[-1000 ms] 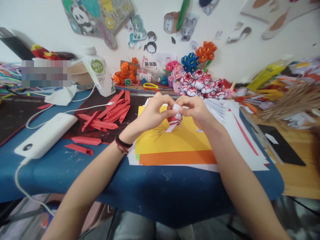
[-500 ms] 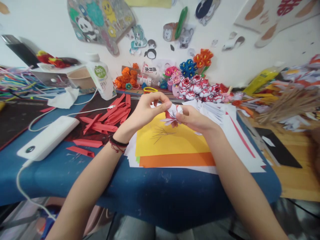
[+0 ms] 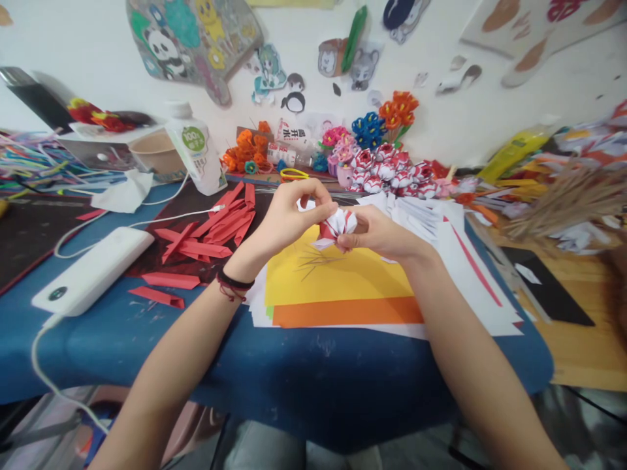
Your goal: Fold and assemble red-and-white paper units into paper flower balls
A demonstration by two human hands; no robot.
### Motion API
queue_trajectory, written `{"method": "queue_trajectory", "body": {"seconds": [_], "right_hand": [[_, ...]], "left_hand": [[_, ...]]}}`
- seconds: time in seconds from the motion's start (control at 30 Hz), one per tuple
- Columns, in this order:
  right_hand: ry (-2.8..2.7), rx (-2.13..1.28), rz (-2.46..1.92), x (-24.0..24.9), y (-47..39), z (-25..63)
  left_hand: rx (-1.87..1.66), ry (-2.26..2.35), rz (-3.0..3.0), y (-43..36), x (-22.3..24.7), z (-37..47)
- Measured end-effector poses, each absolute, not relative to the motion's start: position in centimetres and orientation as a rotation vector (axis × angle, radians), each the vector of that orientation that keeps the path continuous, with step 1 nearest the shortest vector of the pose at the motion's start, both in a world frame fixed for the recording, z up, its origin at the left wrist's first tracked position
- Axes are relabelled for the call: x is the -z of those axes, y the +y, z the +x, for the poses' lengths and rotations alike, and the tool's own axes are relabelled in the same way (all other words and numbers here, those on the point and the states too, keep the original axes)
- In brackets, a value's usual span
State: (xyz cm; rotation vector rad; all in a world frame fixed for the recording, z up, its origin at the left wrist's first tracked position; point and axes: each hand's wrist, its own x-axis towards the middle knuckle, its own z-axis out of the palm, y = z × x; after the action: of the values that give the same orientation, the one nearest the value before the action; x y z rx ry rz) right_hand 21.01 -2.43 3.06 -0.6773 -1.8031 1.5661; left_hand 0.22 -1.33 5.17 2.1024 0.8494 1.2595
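Between my hands, above the paper stack, is a red and white folded paper flower (image 3: 337,225). My left hand (image 3: 301,209) pinches its upper left side with thumb and fingers. My right hand (image 3: 379,232) grips its right side, thumb near the lower edge. Parts of the flower are covered by my fingers. Below it lies a yellow sheet (image 3: 343,277) with several thin wires (image 3: 313,261) on it. An orange sheet (image 3: 347,313) sticks out under the yellow one, over white paper.
Folded red paper strips (image 3: 196,245) and a white power bank (image 3: 93,271) with cable lie left. Finished paper flowers (image 3: 386,171), a white bottle (image 3: 196,150) and orange flowers (image 3: 247,150) stand along the wall. White folded strips (image 3: 416,212) lie right.
The paper flower has been turned in my hands, so its red and white striped side shows more. My right thumb has shifted lower on it. Both hands still hold it.
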Motion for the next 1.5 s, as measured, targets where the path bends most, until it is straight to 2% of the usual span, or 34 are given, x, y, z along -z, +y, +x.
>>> {"method": "queue_trajectory", "body": {"seconds": [0.27,0.6,1.1,1.3,1.5], "right_hand": [[-1.683,-1.425,-0.721,-2.8,-2.3,21.1],[-1.535,-1.496,-0.673,-2.1,-1.6,22.0],[-1.558,-1.577,-0.637,-1.9,-1.7,21.7],[-1.461,-1.579,-0.551,-2.1,-1.6,22.1],[-1.307,-1.564,-0.531,-2.1,-1.4,22.2]], "left_hand": [[-1.295,0.795,2.096,-0.8,-4.4,0.2],[-1.287,0.601,2.232,-1.4,-4.9,0.2],[-1.270,0.762,2.259,-1.3,-4.4,0.4],[-1.345,0.722,2.108,-1.1,-5.0,-0.1],[-1.276,0.622,2.024,-1.0,-4.7,0.0]]}}
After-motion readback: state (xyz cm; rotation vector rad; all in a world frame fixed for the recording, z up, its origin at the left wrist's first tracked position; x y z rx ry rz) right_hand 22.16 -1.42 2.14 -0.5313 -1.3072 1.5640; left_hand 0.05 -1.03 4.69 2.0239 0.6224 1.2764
